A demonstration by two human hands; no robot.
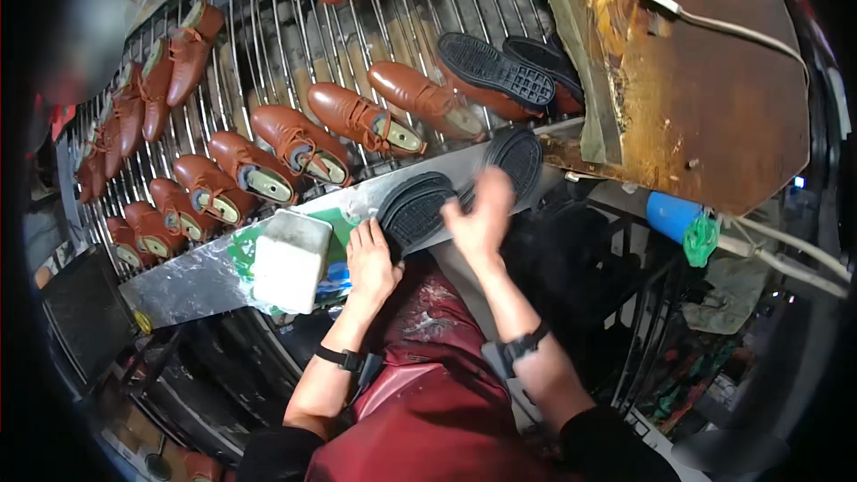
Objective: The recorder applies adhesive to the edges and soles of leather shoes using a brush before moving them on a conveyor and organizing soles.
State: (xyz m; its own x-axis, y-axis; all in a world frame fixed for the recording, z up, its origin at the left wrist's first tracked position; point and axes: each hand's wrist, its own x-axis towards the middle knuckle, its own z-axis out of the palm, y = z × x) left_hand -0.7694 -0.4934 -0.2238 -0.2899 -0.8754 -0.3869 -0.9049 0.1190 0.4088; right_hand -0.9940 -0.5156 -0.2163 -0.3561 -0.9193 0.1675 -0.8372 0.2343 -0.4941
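A black shoe sole with a raised rim and gridded middle lies on the metal bench ledge in front of me. My left hand is at its near left edge, fingers along the side and thumb by the near end. A second black sole lies to the right, its near part behind my right hand. That hand is raised between the two soles, blurred by motion, with thumb and fingers apart and nothing visible in it. Beside my left hand stands a white rectangular tub, smeared with white and green.
Brown lace-up shoes stand in rows on a rack of metal bars. Two shoes with black soles upward lie at its right. A worn wooden board with a cable juts in at right, above a blue cylinder.
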